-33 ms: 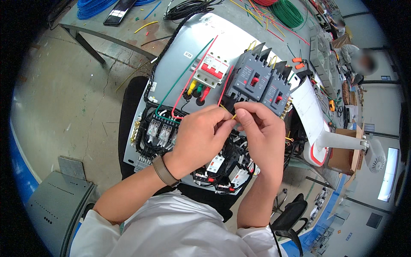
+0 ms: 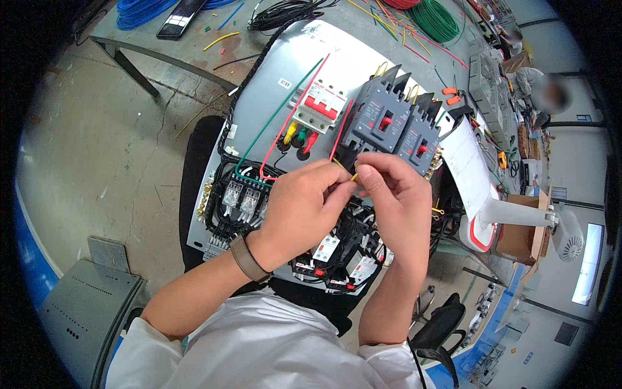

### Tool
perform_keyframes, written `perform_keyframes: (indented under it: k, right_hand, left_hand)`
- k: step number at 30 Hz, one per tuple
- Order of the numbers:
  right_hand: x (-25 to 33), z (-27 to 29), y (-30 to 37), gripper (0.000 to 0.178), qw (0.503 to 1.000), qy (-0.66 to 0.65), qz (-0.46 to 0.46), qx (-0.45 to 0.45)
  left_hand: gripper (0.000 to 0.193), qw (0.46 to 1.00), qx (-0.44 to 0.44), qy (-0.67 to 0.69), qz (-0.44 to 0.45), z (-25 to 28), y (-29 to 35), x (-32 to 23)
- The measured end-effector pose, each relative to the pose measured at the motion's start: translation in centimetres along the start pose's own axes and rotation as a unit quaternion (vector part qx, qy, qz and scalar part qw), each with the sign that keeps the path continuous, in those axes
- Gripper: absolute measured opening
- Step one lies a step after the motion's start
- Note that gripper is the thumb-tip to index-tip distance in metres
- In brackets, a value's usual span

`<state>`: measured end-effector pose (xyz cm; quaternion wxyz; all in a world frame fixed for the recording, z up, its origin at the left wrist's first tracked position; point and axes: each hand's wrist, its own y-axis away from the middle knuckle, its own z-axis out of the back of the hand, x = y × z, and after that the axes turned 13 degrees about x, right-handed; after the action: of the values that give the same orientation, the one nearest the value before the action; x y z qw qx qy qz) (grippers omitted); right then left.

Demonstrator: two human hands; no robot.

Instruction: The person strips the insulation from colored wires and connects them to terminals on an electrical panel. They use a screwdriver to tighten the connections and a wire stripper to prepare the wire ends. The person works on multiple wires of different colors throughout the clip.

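Observation:
Over a white metal mounting plate [image 2: 259, 97], my left hand [image 2: 304, 207] and my right hand [image 2: 396, 201] meet with fingertips pinched together. Between them shows a short bit of yellow wire [image 2: 354, 176]; the rest of it is mostly behind my fingers. Just beyond my hands sit two dark grey circuit breakers [image 2: 381, 115] with red levers. A smaller white breaker [image 2: 319, 107] with red switches has yellow, green and red wires at its lower side. Loose red wire [image 2: 291, 113] and green wire [image 2: 278, 123] rise from the black wire bundle near my left hand.
Clear-cased relays [image 2: 241, 201] and white modules [image 2: 326, 247] lie among black wiring below my hands. A grey table [image 2: 214, 29] carries wire coils, a phone [image 2: 181, 18] and orange-handled pliers [image 2: 451, 96]. A white sheet [image 2: 457, 162] and white fan-like device [image 2: 512, 214] stand right. Another person is farther back.

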<state>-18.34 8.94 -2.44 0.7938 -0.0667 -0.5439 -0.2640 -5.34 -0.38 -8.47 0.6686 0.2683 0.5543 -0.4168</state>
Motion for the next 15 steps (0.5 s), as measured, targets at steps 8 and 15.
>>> perform_keyframes:
  k: [8, 15]
  right_hand:
    - [-0.7, 0.8, -0.3, 0.021, 0.997, -0.021, -0.020, 0.066]
    - [-3.0, 1.1, -1.1, 0.021, 0.987, -0.125, 0.034, 0.094]
  left_hand:
    - [0.017, 1.000, 0.014, 0.025, -0.005, 0.2, 0.4, 0.3]
    - [0.019, 0.992, 0.065, 0.104, 0.026, 0.7, 0.3, 0.5]
